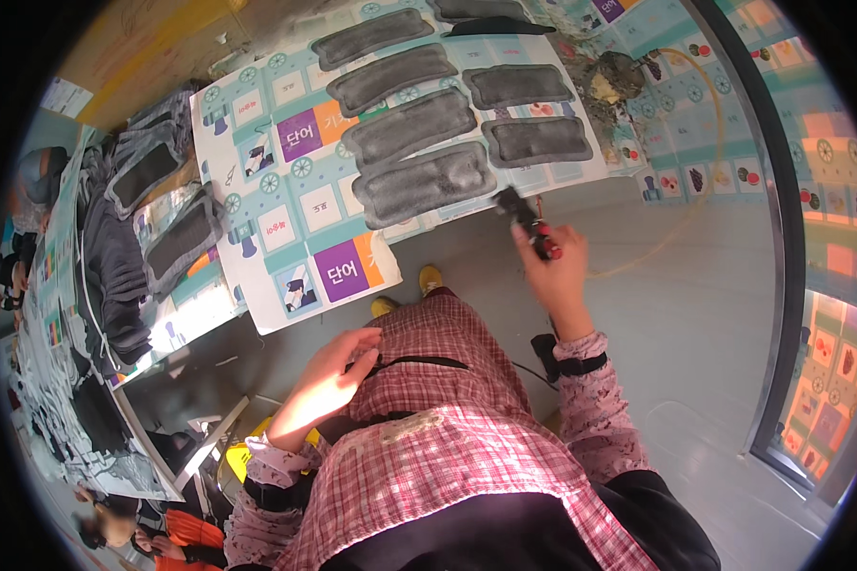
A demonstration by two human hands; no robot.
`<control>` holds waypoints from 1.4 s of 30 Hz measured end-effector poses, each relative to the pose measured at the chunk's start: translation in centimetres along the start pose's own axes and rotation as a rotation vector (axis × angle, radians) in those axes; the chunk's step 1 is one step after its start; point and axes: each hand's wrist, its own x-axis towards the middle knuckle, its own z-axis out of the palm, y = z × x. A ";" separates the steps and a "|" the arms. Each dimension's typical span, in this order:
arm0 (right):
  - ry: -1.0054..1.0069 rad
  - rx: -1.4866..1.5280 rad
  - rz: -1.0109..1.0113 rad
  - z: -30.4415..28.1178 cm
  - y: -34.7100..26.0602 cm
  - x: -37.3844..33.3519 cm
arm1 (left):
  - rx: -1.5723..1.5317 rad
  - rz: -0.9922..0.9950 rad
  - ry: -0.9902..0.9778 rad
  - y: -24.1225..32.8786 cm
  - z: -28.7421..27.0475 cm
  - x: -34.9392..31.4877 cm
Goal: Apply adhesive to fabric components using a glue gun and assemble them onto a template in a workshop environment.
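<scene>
In my right hand (pixel 564 276) is a black and red spray gun (pixel 531 225), its black end pointing up and left toward the table's front edge. My left hand (pixel 335 373) is over the front of my checked apron (pixel 448 447), fingers loosely bent and slightly apart, with nothing seen in it. Ahead lies a printed sheet (pixel 286 214) bearing two columns of dark grey, rounded rectangular fabric pieces. The nearest ones are a long piece (pixel 427 185) on the left and a shorter piece (pixel 538 142) on the right. The gun is just off the sheet's near edge.
A stack of dark pieces (pixel 114 257) stands on a side table to the left. A thin yellow hose (pixel 676 238) curves down the right side. A dark metal frame post (pixel 792 219) rises at the right. Another person's hands (pixel 167 547) show at the lower left.
</scene>
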 end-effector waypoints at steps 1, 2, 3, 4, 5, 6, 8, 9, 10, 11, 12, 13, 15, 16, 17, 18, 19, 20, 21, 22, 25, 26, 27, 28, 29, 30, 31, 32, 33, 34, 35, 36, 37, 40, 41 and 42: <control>0.102 -0.022 0.028 0.4 1.4 0.4 | 0.025 0.001 0.014 0.7 -0.2 0.4; 0.106 -0.021 0.031 0.3 3.1 1.1 | 0.051 0.001 0.029 1.3 -0.3 0.8; 0.103 0.038 0.149 -0.1 5.0 2.0 | 0.059 0.000 0.025 1.6 -0.5 1.3; 0.104 0.094 0.269 -0.5 7.1 3.1 | 0.070 0.013 0.064 2.0 -0.7 1.7; 0.110 0.097 0.275 -0.4 9.6 4.3 | 0.081 0.024 0.107 2.3 -1.0 2.2; 0.107 -0.045 0.225 -0.2 12.4 5.6 | 0.097 0.081 0.131 2.1 -1.3 2.8; 0.097 -0.191 0.180 0.0 17.3 8.2 | 0.106 0.043 0.146 3.4 -2.1 4.6; 0.053 -0.271 0.162 0.2 19.4 9.4 | 0.112 0.000 0.168 4.2 -2.3 5.5; 0.005 -0.340 0.132 0.5 20.7 10.7 | 0.110 -0.007 0.196 4.9 -2.5 6.3; -0.005 -0.330 0.128 0.6 22.0 11.8 | 0.112 -0.020 0.203 5.6 -2.7 7.3; -0.059 -0.326 0.142 0.7 22.9 13.1 | 0.114 -0.005 0.225 6.2 -3.0 8.3; -0.114 -0.323 0.157 0.9 23.7 14.2 | 0.117 0.010 0.246 6.7 -3.3 9.3; -0.203 -0.332 0.083 0.8 25.0 16.0 | 0.082 -0.026 0.259 7.6 -3.4 11.5; -0.282 -0.351 0.013 0.8 25.6 16.8 | 0.060 -0.064 0.266 8.3 -3.4 12.8; -0.293 -0.342 0.011 0.9 26.7 17.5 | 0.039 -0.102 0.271 8.9 -3.5 14.2; -0.325 -0.342 -0.044 1.0 27.6 18.4 | 0.114 -0.052 0.279 8.6 -3.6 15.7; -0.360 -0.347 -0.093 1.2 28.0 18.8 | 0.118 -0.063 0.278 8.6 -3.6 17.4; -0.369 -0.341 -0.088 1.3 28.3 18.9 | 0.167 0.008 0.276 8.8 -3.6 19.4; -0.384 -0.215 -0.073 1.1 27.8 18.9 | 0.213 0.078 0.273 8.6 -3.5 21.6; -0.394 -0.088 -0.057 0.6 27.5 19.0 | 0.225 0.090 0.268 8.6 -3.7 23.8; -0.529 -0.005 -0.089 0.2 27.5 19.2 | 0.243 0.146 0.307 8.7 -4.8 30.5; -0.533 -0.003 -0.084 -0.2 27.2 19.3 | 0.244 0.141 0.302 8.5 -5.2 32.6; -0.579 0.070 -0.011 -0.6 26.5 19.6 | 0.281 0.172 0.298 8.4 -5.8 34.3; -0.622 0.135 0.069 -1.1 26.3 19.6 | 0.313 0.209 0.284 8.5 -5.8 35.7; -0.623 0.135 0.074 -1.4 26.2 19.5 | 0.313 0.208 0.279 8.4 -5.6 36.6; -0.514 -0.053 -0.040 -1.7 26.2 19.3 | 0.358 0.244 0.278 8.6 -5.2 37.5; -0.401 -0.235 -0.156 -1.9 25.5 19.6 | 0.405 0.279 0.280 8.8 -5.0 38.2; -0.401 -0.230 -0.156 -1.7 24.4 19.9 | 0.409 0.276 0.280 8.6 -5.0 39.1; -0.419 0.114 0.025 -1.0 20.9 20.5 | 0.496 0.274 0.272 7.8 -5.2 39.7; -0.425 0.448 0.214 -0.2 17.9 20.7 | 0.576 0.280 0.255 7.4 -5.2 40.2; -0.453 0.471 0.090 0.9 15.8 20.6 | 0.578 0.282 0.252 7.4 -5.0 40.6; -0.482 0.493 -0.035 2.1 13.9 20.6 | 0.623 0.265 0.274 7.4 -4.8 40.9; -0.503 0.577 -0.037 3.2 11.9 20.7 | 0.664 0.256 0.292 7.6 -4.4 41.3; -0.441 0.517 -0.102 4.7 10.7 21.1 | 0.842 0.249 0.267 8.5 -3.9 41.5; -0.360 0.370 -0.171 4.8 10.8 21.2 | 0.840 0.250 0.261 8.7 -3.7 41.6; -0.243 0.231 -0.172 4.5 11.9 21.3 | 0.874 0.251 0.283 8.7 -3.6 41.5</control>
